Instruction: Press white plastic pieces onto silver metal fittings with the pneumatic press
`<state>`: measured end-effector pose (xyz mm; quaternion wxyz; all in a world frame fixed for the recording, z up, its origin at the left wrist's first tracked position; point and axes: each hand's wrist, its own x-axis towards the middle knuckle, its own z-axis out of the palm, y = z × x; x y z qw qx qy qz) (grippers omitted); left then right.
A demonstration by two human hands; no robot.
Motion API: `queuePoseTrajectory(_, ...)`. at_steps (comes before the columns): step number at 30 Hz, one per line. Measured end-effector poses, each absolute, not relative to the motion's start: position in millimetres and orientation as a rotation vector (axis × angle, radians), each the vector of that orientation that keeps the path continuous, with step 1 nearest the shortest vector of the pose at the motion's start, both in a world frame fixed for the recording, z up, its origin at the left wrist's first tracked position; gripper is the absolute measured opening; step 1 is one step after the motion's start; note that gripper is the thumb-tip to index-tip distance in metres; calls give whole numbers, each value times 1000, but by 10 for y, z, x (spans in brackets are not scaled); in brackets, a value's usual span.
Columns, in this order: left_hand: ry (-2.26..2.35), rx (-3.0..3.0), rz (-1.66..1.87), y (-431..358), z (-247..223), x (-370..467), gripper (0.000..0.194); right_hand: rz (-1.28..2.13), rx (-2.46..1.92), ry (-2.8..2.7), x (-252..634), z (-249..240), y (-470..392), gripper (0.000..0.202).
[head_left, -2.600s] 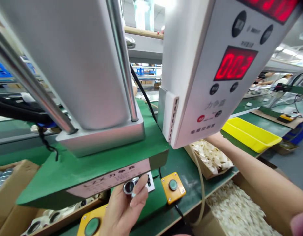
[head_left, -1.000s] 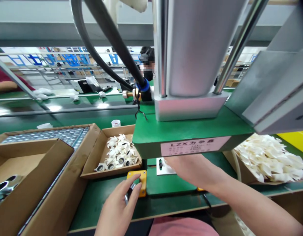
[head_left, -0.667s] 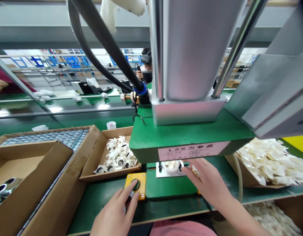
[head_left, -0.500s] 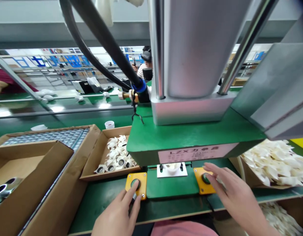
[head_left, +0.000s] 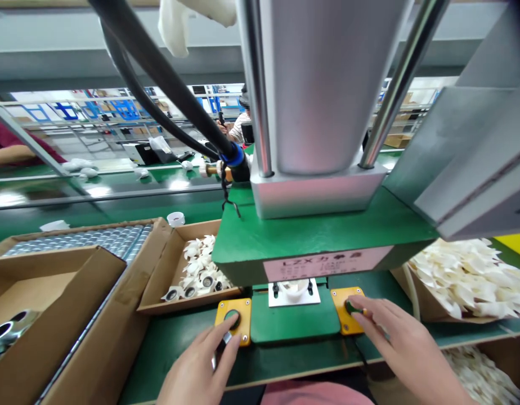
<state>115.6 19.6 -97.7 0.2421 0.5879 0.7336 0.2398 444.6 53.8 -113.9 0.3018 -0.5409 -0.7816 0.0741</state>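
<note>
My left hand (head_left: 196,365) lies at the lower middle, index fingertip on the dark round button (head_left: 232,319) of a yellow plate (head_left: 243,306). Below that finger, between it and the thumb, a shiny metal piece (head_left: 226,338) shows, mostly hidden by the hand. On the other side, my right hand (head_left: 399,337) has its fingers apart, the tips at a second dark button (head_left: 350,307) on another yellow plate (head_left: 340,320). Between the plates, a white ring-shaped part (head_left: 294,289) sits in a white holder (head_left: 314,292) under the green press head (head_left: 327,233).
An open carton (head_left: 158,301) holds white parts, some with metal rings. Farther left, another carton (head_left: 91,287) contains metal fittings. White pieces (head_left: 471,275) fill a box at right. Black hoses (head_left: 171,84) reach the press. Co-workers sit across the line.
The view has shifted slightly. My right fingers have come down a little at the right button; the left fingertip stays on its button, and more of the metal piece shows.
</note>
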Motion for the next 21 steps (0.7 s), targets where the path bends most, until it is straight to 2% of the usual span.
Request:
queuePoseTrajectory(3, 1767, 1130, 1008, 186, -882, 1273, 39, 529, -1412, -1902, 4324, -962, 562, 29)
queuePoseTrajectory(7, 1320, 601, 1251, 212, -673, 1594, 32, 944, -1294, -1723, 3932, -661, 751, 36)
queuePoseTrajectory(11, 1146, 594, 1252, 242, -602, 1789, 25, 1198, -1088, -1689, 3505, -460, 1020, 30)
queuePoseTrajectory(15, 1145, 590, 1247, 212, -690, 1753, 26, 1452, -912, -1508, 3293, -470, 1061, 36)
queuePoseTrajectory(18, 1160, 562, 1273, 167, -792, 1655, 26, 1734, -918, -1428, 3260, -517, 946, 30)
queuePoseTrajectory(21, 1142, 538, 1250, 128, -887, 1580, 26, 1848, -957, -1589, 3182, -482, 903, 37)
